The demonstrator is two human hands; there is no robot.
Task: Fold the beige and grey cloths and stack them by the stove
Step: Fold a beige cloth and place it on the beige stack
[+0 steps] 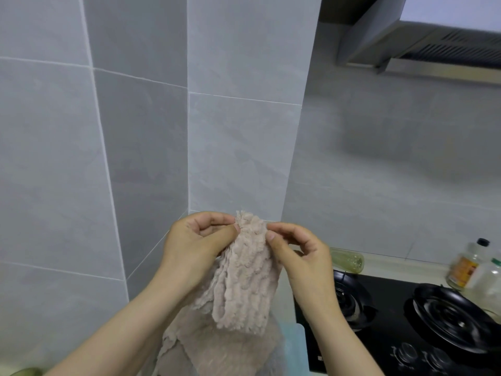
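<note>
beige nubbly cloth (245, 270); black stove (393, 329); pale grey wall tiles (135, 131), white grout.

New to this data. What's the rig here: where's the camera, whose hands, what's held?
No machine here: a person works with two bare hands. The single picture comes from a wide-angle camera worn on the head, looking forward and down. The left hand and right hand each pinch the top edge of a fluffy beige cloth, which hangs down in front of a corner of the grey tiled wall. To the right is a black gas stove, with bottles behind it and a range hood above. What lies under the cloth is hidden.
</note>
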